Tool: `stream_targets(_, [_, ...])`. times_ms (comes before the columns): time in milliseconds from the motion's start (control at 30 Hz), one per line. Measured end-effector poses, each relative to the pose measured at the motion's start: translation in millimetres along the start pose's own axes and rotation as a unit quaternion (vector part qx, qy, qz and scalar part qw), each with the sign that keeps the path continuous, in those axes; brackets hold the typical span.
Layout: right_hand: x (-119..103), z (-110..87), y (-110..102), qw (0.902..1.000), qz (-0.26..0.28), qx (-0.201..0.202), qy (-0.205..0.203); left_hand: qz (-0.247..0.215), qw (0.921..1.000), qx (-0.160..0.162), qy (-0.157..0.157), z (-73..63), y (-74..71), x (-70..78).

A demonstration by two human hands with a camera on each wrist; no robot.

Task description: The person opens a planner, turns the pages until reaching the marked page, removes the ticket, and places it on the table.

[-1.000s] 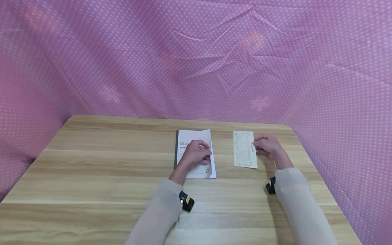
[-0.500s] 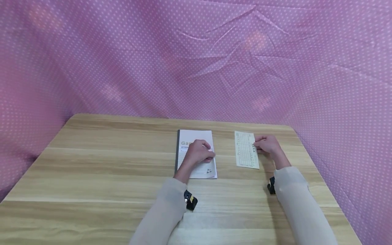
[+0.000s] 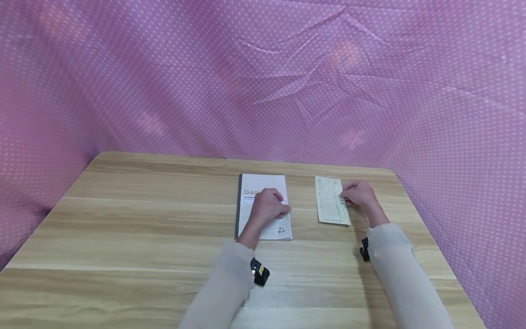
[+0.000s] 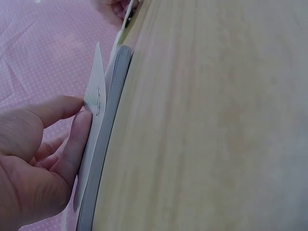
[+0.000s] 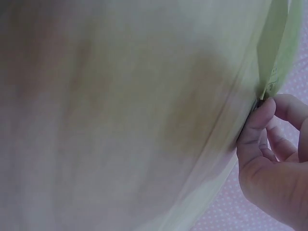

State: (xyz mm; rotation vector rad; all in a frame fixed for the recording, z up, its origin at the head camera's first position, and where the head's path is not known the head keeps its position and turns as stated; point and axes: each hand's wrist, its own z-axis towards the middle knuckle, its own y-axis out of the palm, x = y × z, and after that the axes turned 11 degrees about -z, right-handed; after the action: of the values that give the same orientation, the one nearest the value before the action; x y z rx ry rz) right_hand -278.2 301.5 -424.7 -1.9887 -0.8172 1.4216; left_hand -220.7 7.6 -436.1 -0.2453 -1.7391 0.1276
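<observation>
A notebook (image 3: 263, 230) with a white cover and dark spine lies near the table's middle, its title partly hidden by my left hand (image 3: 268, 208). At its right side the thumb and index finger of that hand pinch the cover. In the left wrist view the cover (image 4: 98, 72) stands raised from the grey page block (image 4: 103, 159). My right hand (image 3: 358, 194) pinches the right edge of a pale yellow-green receipt pad (image 3: 330, 201) printed with a ruled table. Its raised leaf (image 5: 272, 48) shows beside the fingertips in the right wrist view.
Both things lie on a wooden table (image 3: 123, 219), with a strip of bare wood between them. Pink dotted cloth (image 3: 263, 91) hangs behind and at both sides. Each wrist wears a small black camera (image 3: 260, 273).
The notebook's lower right cover corner, curled up one second ago, now lies flatter. My left hand has shifted slightly right. The receipt pad's lower edge has risen or tilted a little.
</observation>
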Motion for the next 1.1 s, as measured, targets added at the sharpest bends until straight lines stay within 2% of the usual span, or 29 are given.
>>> stream_targets(400, [2.1, 0.2, -2.1, 0.9998, -0.021, -0.005, -0.003, -0.002, 0.9999, 0.008, -0.007, -2.4, 1.8, 1.4])
stream_targets(833, [6.1, -6.0, -5.8, 0.9993, 0.018, -0.022, -0.023, -0.03, 0.9995, -0.002, -0.012, -4.2, 1.0, -0.3])
stream_targets(967, [5.5, -6.8, -6.9, 0.9989, 0.023, -0.033, -0.023, -0.053, 0.9984, -0.015, -0.015, -4.5, -2.4, -1.1])
stream_targets(1100, [-1.1, -11.9, -8.9, 0.9986, 0.02, -0.036, -0.032, -0.104, 0.994, -0.027, -0.022, -3.1, -7.1, -0.2])
